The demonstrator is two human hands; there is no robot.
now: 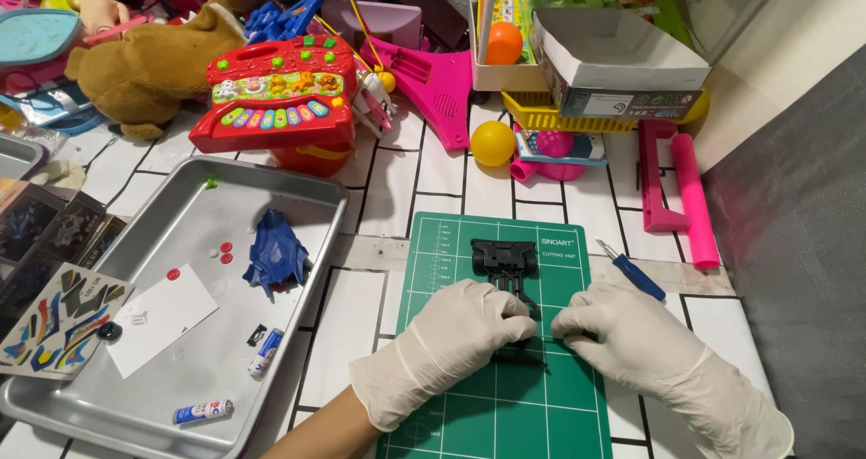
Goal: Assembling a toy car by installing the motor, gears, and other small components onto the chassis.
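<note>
Off to the left of my left hand (451, 337) lies the metal tray (311, 197), the biggest thing near me. It holds a blue toy car shell (275, 256), a white card (161, 316), a few small red round pieces (225, 252), and two small batteries (204, 411), one nearer my wrist and one further down the tray. Under both my hands is the green cutting mat (505, 414).

The black plastic toy chassis (507, 265) lies on the mat between my hands and runs away from me: its long axis goes from my fingers up toward the far edge of the mat, with the wide end furthest from me and the narrow end tucked under my fingertips.

My left hand, in a white glove, is curled over the near end of the chassis, fingers pressed together on it. My right hand (627, 337), also gloved, rests flat on the mat just beside that end, fingertips touching the part; I cannot tell whether they pinch it.

Just beyond my right hand lies a small blue-handled screwdriver (631, 270).
</note>
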